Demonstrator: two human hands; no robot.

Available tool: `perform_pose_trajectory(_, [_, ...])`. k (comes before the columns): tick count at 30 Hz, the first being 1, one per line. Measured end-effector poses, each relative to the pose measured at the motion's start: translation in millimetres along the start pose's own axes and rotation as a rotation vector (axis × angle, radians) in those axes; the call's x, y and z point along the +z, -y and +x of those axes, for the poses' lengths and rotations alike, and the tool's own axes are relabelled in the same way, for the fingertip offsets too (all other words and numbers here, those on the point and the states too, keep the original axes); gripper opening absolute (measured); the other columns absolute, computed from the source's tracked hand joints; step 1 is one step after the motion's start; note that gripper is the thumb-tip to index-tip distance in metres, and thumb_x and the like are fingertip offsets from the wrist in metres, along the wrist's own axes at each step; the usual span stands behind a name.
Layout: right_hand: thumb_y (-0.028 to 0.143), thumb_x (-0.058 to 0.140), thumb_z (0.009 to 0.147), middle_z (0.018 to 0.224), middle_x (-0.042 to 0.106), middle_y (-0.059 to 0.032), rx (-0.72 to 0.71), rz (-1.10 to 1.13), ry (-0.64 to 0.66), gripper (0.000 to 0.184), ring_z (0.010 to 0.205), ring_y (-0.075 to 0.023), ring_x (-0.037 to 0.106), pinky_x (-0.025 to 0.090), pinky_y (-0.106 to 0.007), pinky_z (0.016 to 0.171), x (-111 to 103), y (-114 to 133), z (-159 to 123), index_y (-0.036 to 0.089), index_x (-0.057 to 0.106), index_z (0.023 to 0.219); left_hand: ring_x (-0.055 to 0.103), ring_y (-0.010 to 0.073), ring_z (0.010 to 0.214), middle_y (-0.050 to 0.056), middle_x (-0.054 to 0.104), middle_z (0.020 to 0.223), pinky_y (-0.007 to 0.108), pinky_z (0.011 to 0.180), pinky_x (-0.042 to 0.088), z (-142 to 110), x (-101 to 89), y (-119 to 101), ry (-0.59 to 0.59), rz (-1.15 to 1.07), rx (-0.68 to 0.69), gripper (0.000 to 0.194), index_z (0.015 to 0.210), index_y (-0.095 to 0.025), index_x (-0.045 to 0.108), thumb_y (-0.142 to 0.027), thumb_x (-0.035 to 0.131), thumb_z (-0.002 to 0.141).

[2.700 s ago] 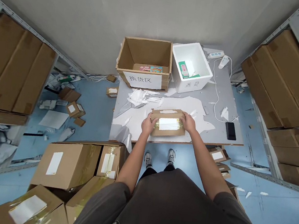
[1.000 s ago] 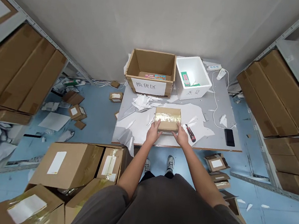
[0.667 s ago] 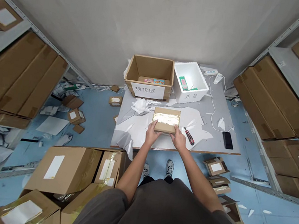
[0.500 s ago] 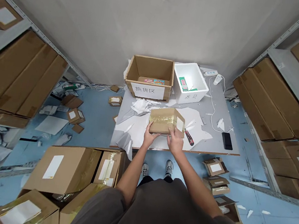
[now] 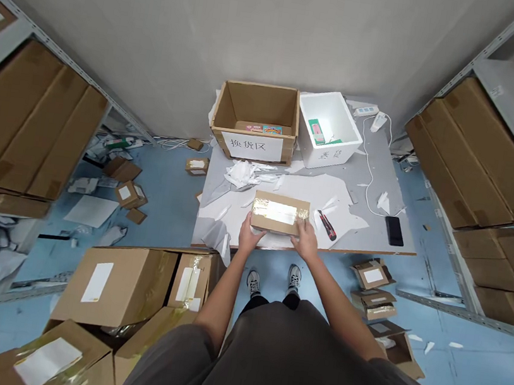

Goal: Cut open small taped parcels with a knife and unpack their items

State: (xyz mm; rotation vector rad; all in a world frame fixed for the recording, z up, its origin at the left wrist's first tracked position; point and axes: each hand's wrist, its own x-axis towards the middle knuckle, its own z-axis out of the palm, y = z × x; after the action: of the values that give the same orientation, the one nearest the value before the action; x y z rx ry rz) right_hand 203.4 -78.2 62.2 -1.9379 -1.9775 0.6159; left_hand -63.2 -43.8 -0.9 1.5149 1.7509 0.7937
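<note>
A small taped cardboard box (image 5: 260, 220) with a white label on its top is at the table's front edge, between my two hands. My left hand (image 5: 249, 236) grips its near left corner, and my right hand (image 5: 306, 240) is closed on its near right corner. White paper (image 5: 293, 187) lies beneath and behind the box. Just right of the box, a red and black utility knife (image 5: 327, 225) rests on the paper. I cannot tell whether the box touches the tabletop.
Behind stand a large cardboard box (image 5: 257, 108) with a written sign and a white foam box (image 5: 335, 143). Crumpled paper (image 5: 242, 174), a phone (image 5: 394, 231) and a power strip (image 5: 366, 111) lie on the table (image 5: 376, 190). Large cartons (image 5: 117, 284) are stacked at my left; loaded shelves flank both sides.
The small box has been turned between my hands, so its wide white label now faces up. Both hands have shifted to its near corners.
</note>
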Motion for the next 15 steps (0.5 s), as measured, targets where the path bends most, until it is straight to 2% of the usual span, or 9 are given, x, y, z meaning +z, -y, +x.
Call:
perform_pose_trajectory(3, [0.032, 0.069, 0.097, 0.164, 0.049, -0.0158, 0.056, 0.039, 0.031, 0.083, 0.149, -0.0333, 0.052, 0.051, -0.050, 0.117, 1, -25, -3, 0.030, 0.034, 0.172, 0.043, 0.0380, 0.157, 0.017, 0.042, 0.168, 0.048, 0.124, 0.044, 9, -8.0, -9, 0.086, 0.103, 0.091, 0.104, 0.170, -0.029, 0.037, -0.039, 0.091, 0.081])
perform_pose_trajectory(5, [0.030, 0.067, 0.097, 0.158, 0.054, -0.0144, 0.061, 0.088, 0.062, 0.078, 0.144, -0.0314, 0.057, 0.055, -0.046, 0.113, 9, -31, -2, 0.030, 0.038, 0.170, 0.040, 0.0415, 0.157, 0.018, 0.039, 0.167, 0.051, 0.122, 0.045, 15, -4.8, -16, 0.133, 0.163, 0.086, 0.101, 0.167, -0.030, 0.043, -0.040, 0.093, 0.080])
perform_pose_trajectory(7, [0.026, 0.065, 0.097, 0.151, 0.058, -0.0143, 0.076, 0.134, 0.063, 0.074, 0.137, -0.0304, 0.061, 0.057, -0.045, 0.109, 18, -31, 3, 0.028, 0.042, 0.168, 0.039, 0.0441, 0.157, 0.020, 0.039, 0.165, 0.055, 0.121, 0.045, 18, 1.8, -22, 0.129, 0.190, 0.061, 0.102, 0.166, -0.030, 0.044, -0.042, 0.094, 0.079])
perform_pose_trajectory(10, [0.022, 0.062, 0.096, 0.143, 0.061, -0.0151, 0.084, 0.152, 0.020, 0.071, 0.133, -0.0317, 0.063, 0.057, -0.048, 0.108, 23, -29, 8, 0.026, 0.046, 0.165, 0.042, 0.0432, 0.153, 0.019, 0.044, 0.158, 0.056, 0.119, 0.046, 17, 10.8, -25, 0.083, 0.178, 0.032, 0.101, 0.167, -0.030, 0.043, -0.044, 0.093, 0.081])
perform_pose_trajectory(12, [0.023, 0.061, 0.097, 0.144, 0.060, -0.0162, 0.055, 0.139, -0.024, 0.068, 0.136, -0.0335, 0.060, 0.056, -0.050, 0.109, 15, -28, 8, 0.025, 0.048, 0.164, 0.047, 0.0410, 0.151, 0.018, 0.046, 0.156, 0.053, 0.118, 0.049, 13, 14.8, -25, 0.057, 0.146, 0.018, 0.101, 0.168, -0.031, 0.042, -0.044, 0.092, 0.082])
perform_pose_trajectory(15, [0.027, 0.058, 0.102, 0.150, 0.054, -0.0184, -0.002, 0.076, -0.111, 0.062, 0.142, -0.0368, 0.053, 0.053, -0.053, 0.113, -10, -22, 5, 0.026, 0.052, 0.163, 0.050, 0.0378, 0.149, 0.016, 0.049, 0.156, 0.049, 0.117, 0.051, 6, 23.3, -23, 0.020, 0.066, 0.036, 0.106, 0.171, -0.033, 0.035, -0.046, 0.091, 0.083])
